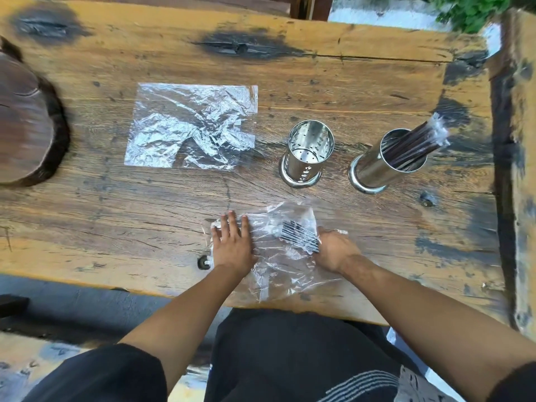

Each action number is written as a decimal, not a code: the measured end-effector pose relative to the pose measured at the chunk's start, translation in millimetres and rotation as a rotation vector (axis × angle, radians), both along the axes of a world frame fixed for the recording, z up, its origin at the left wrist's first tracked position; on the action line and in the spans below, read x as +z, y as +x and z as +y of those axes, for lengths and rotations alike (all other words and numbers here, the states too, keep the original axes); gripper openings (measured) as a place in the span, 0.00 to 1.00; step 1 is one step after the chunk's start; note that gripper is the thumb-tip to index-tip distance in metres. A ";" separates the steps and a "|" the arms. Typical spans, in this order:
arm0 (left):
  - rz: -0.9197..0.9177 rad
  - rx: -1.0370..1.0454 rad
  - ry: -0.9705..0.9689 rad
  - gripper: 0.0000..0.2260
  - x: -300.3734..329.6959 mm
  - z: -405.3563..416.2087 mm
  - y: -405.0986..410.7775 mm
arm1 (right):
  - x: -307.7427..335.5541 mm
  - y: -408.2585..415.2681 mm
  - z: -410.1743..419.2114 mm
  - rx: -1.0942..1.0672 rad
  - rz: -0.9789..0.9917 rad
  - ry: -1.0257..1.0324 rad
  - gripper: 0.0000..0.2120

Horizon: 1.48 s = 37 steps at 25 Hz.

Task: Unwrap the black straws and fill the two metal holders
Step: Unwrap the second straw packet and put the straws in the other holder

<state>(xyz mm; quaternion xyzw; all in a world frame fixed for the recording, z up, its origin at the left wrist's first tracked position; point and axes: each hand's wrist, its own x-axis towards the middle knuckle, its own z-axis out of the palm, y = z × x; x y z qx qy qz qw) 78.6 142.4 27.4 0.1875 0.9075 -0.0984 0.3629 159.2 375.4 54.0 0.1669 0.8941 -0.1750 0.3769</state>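
Several black straws [300, 236] lie bunched inside crinkled clear wrap [285, 265].

Two holders [309, 153] stand side by side, right of a flattened wrapper [193, 126].

No text, label, brand, number or sign can be read on anything here.

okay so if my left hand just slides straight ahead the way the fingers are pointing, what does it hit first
Probably nothing soon: the left hand points up the table, past the wrap's edge onto bare wood. The flat plastic sheet lies further along, roughly in line; depth is unclear.
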 end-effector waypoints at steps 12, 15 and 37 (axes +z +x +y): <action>0.169 0.162 0.141 0.37 17.7 -35.3 10.3 | 75.3 -46.9 -1.6 -0.610 0.360 -0.319 0.12; 0.036 0.085 0.209 0.35 14.9 -31.0 19.4 | 103.8 -70.8 1.0 -0.644 0.456 -0.429 0.13; 0.087 0.249 0.143 0.29 2.3 -35.7 -25.5 | 125.9 -205.7 30.1 -1.229 1.035 -0.492 0.07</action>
